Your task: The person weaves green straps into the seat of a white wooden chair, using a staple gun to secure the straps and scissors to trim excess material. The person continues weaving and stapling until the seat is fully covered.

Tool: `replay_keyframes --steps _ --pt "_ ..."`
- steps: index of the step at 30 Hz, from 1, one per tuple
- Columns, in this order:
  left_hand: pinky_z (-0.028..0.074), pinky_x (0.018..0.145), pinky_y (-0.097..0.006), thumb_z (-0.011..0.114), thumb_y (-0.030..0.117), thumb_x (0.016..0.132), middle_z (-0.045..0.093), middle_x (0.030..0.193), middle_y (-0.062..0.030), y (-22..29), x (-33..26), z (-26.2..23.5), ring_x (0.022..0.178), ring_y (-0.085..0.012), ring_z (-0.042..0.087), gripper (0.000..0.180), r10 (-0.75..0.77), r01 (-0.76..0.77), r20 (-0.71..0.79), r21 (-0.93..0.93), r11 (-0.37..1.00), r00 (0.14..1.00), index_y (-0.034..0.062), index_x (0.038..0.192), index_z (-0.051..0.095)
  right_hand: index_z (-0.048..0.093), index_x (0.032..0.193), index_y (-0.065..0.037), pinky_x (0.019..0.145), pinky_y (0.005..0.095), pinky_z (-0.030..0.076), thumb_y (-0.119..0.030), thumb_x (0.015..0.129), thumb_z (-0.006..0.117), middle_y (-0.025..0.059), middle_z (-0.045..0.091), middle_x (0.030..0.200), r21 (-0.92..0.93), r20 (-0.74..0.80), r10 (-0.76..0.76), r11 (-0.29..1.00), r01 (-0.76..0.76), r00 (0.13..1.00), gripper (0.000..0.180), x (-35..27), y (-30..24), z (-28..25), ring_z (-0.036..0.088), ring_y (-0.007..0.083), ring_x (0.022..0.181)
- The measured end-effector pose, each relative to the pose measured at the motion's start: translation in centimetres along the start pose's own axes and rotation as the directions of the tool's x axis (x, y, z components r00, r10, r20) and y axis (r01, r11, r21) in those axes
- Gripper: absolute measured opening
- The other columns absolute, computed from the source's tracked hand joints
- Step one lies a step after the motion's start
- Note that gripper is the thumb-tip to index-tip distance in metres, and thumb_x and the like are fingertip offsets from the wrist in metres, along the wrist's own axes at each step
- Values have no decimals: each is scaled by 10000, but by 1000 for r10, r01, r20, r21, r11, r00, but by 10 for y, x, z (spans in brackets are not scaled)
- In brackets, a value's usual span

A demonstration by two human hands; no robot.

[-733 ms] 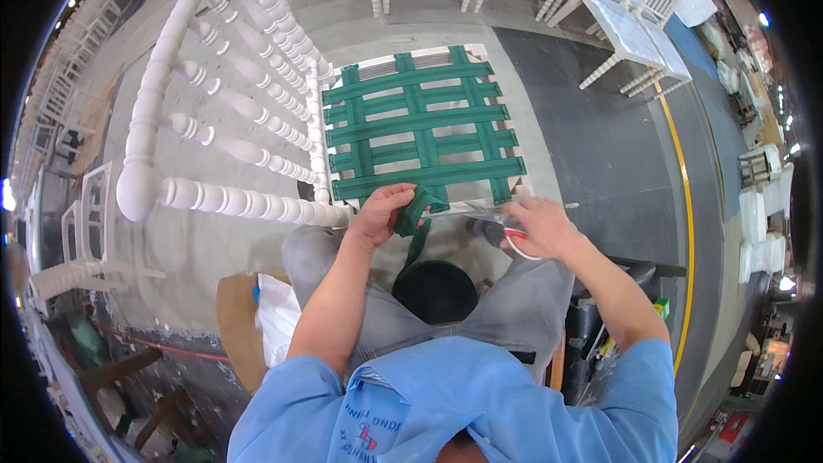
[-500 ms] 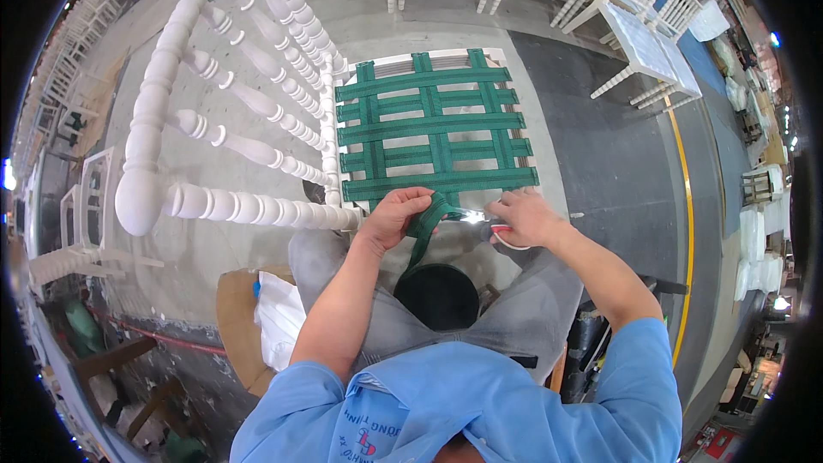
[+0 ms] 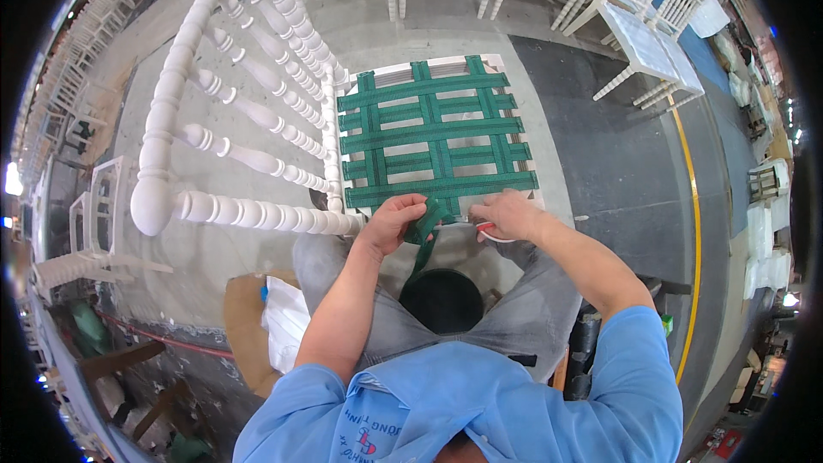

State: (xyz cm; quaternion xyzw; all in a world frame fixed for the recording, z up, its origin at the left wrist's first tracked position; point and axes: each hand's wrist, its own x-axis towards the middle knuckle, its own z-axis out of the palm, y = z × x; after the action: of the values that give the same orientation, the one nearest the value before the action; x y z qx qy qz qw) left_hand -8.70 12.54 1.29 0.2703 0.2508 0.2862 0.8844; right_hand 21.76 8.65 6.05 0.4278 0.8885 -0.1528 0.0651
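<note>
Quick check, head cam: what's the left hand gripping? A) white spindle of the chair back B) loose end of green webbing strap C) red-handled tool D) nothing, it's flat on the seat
B: the left hand pinches the free end of the green webbing strap, which hangs down from the front edge of the woven chair seat.
</note>
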Motion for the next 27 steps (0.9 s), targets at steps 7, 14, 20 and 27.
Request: replay_keyframes --steps 7,14,20,27 --pt "563 866 -308 667 147 1022 752 1150 -117 -15 -15 -10 1020 -185 704 123 -7 111 -337 290 950 941 69 1109 705 651 1212 -149 728 463 536 -448 857 848 131 712 905 358 -384 495 858 -369 779 504 -101 -11 -21 703 373 832" --pt "505 959 -347 694 177 974 713 1142 -105 -69 -3 16 1078 -210 652 264 129 147 -227 880 451 965 -12 1158 714 605 1259 -93 667 375 507 -426 867 877 96 668 781 803 -259 953 123 -583 -155 581 -325 -90 36 620 237 682" --pt "503 900 -306 640 116 1011 701 1115 -78 -83 0 39 1005 -162 643 265 89 198 -271 856 477 958 -46 1218 665 599 1327 -127 915 481 561 -519 865 837 209 758 1137 757 -10 634 -500 -420 -773 651 -474 -201 123 733 409 1061" --pt "506 823 -347 672 169 970 720 991 -84 -100 -4 29 927 -197 643 257 111 253 -322 879 403 940 -32 1122 725 643 1369 -107 994 516 536 -438 889 766 236 728 1238 494 146 621 -720 -487 -770 596 -528 -247 192 678 448 1182"
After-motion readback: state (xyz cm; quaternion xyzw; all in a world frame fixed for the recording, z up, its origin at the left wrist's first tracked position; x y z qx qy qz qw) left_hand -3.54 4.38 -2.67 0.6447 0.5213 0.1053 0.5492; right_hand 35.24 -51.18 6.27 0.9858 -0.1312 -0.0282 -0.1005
